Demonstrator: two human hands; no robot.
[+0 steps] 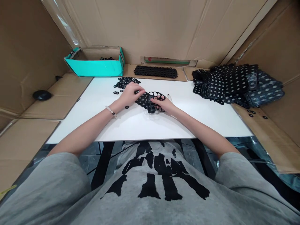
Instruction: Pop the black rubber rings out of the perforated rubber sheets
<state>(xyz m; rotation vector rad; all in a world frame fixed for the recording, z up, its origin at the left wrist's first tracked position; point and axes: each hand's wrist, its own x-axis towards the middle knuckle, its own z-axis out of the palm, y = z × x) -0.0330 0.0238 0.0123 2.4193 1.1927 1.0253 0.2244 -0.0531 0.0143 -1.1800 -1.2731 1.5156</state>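
A black perforated sheet (142,100), full of round holes, hangs slightly above the white table between my hands. My right hand (165,104) grips its right part, thumb on top, and large open holes stand out around the fingers. At the sheet's upper left end, my left hand (131,93) is closed in a pinch; a small dark bit shows between thumb and fingers, too small to name. Behind this hand lies a heap of small black rings (124,82). A few loose rings (116,92) rest beside it, and a single ring (127,107) lies below the wrist.
A turquoise box (100,68) with black pieces inside stands back left. Behind the table lies a stack of black perforated strips (156,72). Dotted black sheets (225,82) are piled at right, near loose rings (251,115). Cardboard walls (164,28) enclose the white table (131,129).
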